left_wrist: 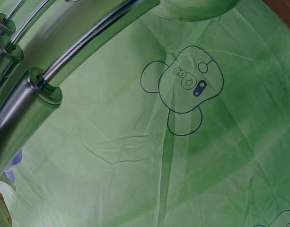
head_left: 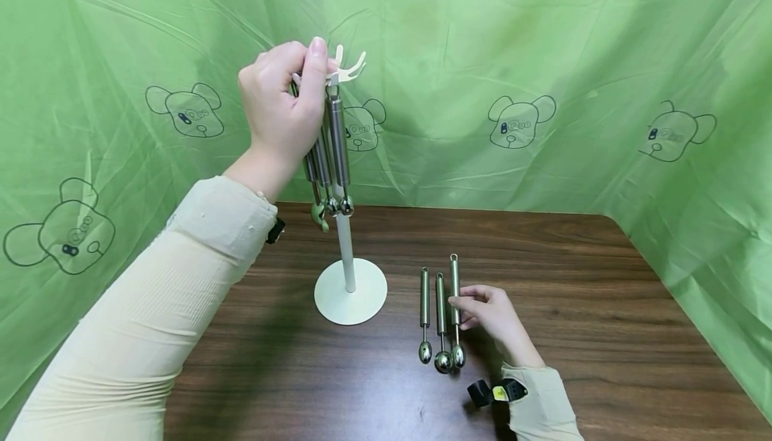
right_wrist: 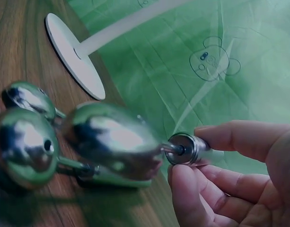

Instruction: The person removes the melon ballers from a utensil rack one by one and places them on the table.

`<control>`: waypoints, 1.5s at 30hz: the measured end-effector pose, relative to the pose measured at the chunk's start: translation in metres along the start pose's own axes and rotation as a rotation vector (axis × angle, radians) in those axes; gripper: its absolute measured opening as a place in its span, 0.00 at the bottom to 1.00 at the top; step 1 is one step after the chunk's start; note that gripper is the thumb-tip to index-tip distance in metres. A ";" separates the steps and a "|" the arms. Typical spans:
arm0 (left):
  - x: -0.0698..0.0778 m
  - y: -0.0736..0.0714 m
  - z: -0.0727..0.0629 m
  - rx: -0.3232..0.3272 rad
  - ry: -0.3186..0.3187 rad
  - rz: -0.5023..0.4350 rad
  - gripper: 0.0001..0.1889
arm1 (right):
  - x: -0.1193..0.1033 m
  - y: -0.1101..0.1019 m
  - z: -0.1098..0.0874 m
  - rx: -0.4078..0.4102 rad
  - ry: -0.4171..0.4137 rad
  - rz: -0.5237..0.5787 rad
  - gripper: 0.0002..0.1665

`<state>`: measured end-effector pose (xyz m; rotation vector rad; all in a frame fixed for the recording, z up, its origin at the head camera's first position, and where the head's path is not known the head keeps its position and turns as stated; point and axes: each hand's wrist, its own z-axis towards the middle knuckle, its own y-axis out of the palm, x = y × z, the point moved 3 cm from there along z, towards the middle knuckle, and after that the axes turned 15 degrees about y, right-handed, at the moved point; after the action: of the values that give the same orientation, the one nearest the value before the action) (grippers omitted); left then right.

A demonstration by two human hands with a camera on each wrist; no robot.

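My left hand [head_left: 283, 92] curls round the top of a white stand [head_left: 345, 240], at its hooks [head_left: 352, 72]; its fingertips are mostly hidden. Several metal melon ballers [head_left: 339, 146] hang from the stand just beside this hand. Their steel handles [left_wrist: 43, 92] pass close by the camera in the left wrist view. On the table at right, my right hand [head_left: 494, 313] pinches the handle of a melon baller [head_left: 455, 293] between thumb and fingers. Its oval bowl [right_wrist: 111, 137] points toward the right wrist camera. Two more melon ballers [head_left: 425, 303] lie just left of it.
The stand's round white base [head_left: 326, 300] rests on the dark wooden table [head_left: 603, 334]. Green cloth [head_left: 434, 39] printed with bear faces closes in the back and sides. A black device [head_left: 497, 392] is strapped at the right wrist.
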<state>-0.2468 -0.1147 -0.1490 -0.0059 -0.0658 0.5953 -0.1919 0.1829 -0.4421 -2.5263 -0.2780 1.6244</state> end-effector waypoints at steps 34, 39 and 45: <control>0.000 0.000 0.000 0.006 -0.008 -0.009 0.18 | 0.028 -0.002 0.015 0.112 0.120 -0.168 0.18; 0.000 0.000 0.001 0.005 -0.009 -0.005 0.18 | 0.028 0.000 0.015 0.146 0.122 -0.192 0.20; 0.000 -0.001 0.000 0.000 -0.015 0.006 0.18 | 0.028 0.000 0.015 0.151 0.108 -0.202 0.25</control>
<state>-0.2463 -0.1152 -0.1490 -0.0017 -0.0808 0.6018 -0.1942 0.1888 -0.4733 -2.3770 -0.3700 1.3763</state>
